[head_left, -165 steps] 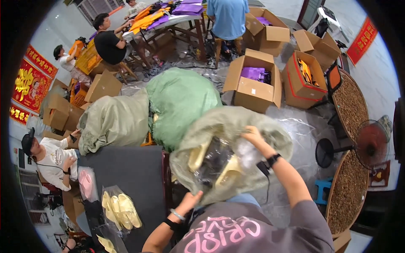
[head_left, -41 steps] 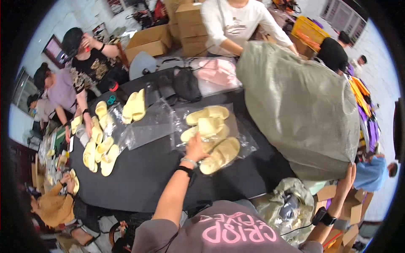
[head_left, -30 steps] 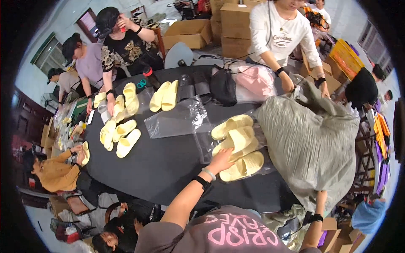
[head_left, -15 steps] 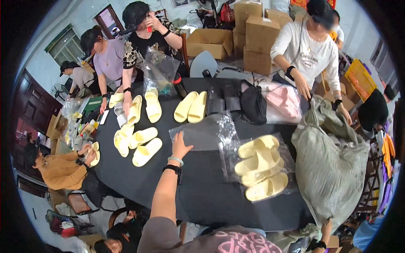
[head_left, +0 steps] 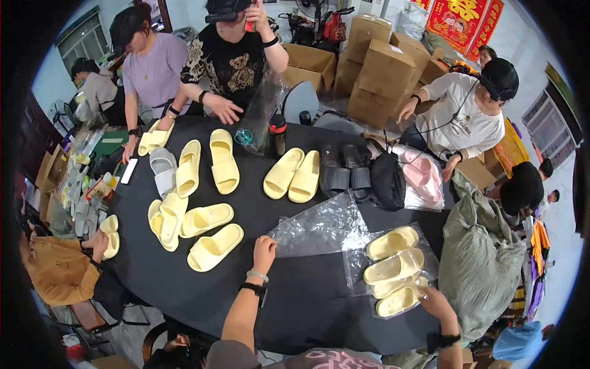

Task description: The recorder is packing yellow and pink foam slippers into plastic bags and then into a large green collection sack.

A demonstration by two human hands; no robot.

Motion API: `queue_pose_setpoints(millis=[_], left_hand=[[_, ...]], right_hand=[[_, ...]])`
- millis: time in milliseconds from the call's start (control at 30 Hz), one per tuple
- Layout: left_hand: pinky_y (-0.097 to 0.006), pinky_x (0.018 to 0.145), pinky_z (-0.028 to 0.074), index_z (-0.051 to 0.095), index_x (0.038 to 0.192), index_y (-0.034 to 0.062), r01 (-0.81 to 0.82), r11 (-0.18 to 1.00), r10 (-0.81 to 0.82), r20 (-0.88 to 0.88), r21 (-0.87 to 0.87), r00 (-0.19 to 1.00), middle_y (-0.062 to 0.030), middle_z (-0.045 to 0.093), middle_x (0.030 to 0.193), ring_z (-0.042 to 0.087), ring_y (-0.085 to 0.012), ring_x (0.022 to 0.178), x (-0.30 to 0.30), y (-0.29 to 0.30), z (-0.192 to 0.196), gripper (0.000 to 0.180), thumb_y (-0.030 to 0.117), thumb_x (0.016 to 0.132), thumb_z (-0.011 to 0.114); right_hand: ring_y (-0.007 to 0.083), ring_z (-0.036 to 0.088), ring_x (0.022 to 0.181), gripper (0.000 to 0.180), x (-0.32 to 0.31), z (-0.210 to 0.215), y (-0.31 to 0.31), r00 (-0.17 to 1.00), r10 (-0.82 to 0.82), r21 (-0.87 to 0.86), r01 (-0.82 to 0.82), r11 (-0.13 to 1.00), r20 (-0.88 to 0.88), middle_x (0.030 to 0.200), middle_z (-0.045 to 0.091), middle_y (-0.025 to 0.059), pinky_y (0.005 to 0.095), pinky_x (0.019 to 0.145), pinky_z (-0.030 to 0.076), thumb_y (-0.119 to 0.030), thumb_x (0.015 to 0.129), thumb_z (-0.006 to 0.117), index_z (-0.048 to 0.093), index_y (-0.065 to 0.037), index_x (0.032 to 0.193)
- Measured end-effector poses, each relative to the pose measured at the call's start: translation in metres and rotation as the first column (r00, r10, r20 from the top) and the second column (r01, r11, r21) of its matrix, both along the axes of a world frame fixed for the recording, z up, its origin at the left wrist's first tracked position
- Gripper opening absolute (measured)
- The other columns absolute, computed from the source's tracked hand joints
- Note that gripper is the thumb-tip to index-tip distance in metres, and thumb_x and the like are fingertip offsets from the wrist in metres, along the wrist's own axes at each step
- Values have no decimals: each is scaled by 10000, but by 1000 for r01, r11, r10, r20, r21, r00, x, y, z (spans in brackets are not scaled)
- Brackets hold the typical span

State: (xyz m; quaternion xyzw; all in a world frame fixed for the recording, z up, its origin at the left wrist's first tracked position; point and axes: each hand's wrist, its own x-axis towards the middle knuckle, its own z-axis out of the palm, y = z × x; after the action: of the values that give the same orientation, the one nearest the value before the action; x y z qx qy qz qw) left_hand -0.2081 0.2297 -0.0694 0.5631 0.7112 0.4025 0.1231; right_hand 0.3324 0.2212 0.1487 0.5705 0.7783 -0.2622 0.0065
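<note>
My left hand (head_left: 265,253) is closed at the near-left corner of a clear plastic bag (head_left: 322,229), which lies flat and wrinkled on the black table. To the right, several pale yellow slippers (head_left: 393,265) lie in a column on clear plastic (head_left: 355,273); whether they are inside it I cannot tell. My right hand (head_left: 437,304) reaches in from the lower right, its fingers apart at the right end of the lowest slipper. Left of my left hand lie loose yellow slippers (head_left: 215,247), spread singly and in overlapping pairs.
A grey slipper (head_left: 163,172), black slippers (head_left: 335,175), a black pouch (head_left: 387,178), bagged pink slippers (head_left: 421,175) and a dark bottle (head_left: 278,135) stand along the far side. A large grey-green sack (head_left: 482,264) leans at the right. Co-workers surround the table.
My right hand has moved from the sack's lower edge to the yellow slippers. My left hand has closed at the bag's corner. The co-worker at the right has let go of the sack.
</note>
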Motion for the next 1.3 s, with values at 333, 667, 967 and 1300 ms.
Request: queue_pose_setpoints(millis=[333, 667, 967, 1300], left_hand=[[-391, 834, 450, 622, 789, 42, 42, 998, -42, 1, 51, 999, -131, 544, 1051, 522, -326, 1004, 13, -128, 92, 146, -57, 685, 652], [-407, 974, 373, 453, 1196, 35, -180, 973, 200, 136, -145, 970, -168, 396, 1281, 441, -306, 1171, -57, -171, 123, 493, -23, 738, 625], [-384, 982, 381, 404, 1300, 76, 56, 963, -82, 87, 263, 993, -147, 394, 1285, 444, -281, 1164, -104, 61, 192, 616, 87, 755, 692], [-618, 1026, 230, 610, 1178, 278, -281, 938, 200, -346, -202, 917, -101, 33, 1522, 135, -392, 1359, -104, 233, 102, 512, 347, 689, 744]], right_hand=[[279, 350, 1283, 760, -242, -49, 118, 919, 384, 457, -379, 804, 87, 1350, 409, 103, 486, 1048, 266, -195, 574, 775, 464, -189, 1268], [257, 485, 1180, 185, -221, -31, 16, 557, 807, 308, -746, 590, -197, 1198, 549, 97, 442, 962, 387, -151, 743, 603, 585, -88, 916], [275, 275, 1342, 312, -147, -136, -77, 581, 813, -239, -788, 567, 12, 1429, 335, 64, 592, 950, 348, -298, 754, 634, 570, -142, 1017], [277, 278, 1334, 546, -138, -150, -92, 719, 693, -242, -682, 690, -53, 1443, 305, 55, 636, 923, 353, -422, 799, 599, 451, -190, 1270]])
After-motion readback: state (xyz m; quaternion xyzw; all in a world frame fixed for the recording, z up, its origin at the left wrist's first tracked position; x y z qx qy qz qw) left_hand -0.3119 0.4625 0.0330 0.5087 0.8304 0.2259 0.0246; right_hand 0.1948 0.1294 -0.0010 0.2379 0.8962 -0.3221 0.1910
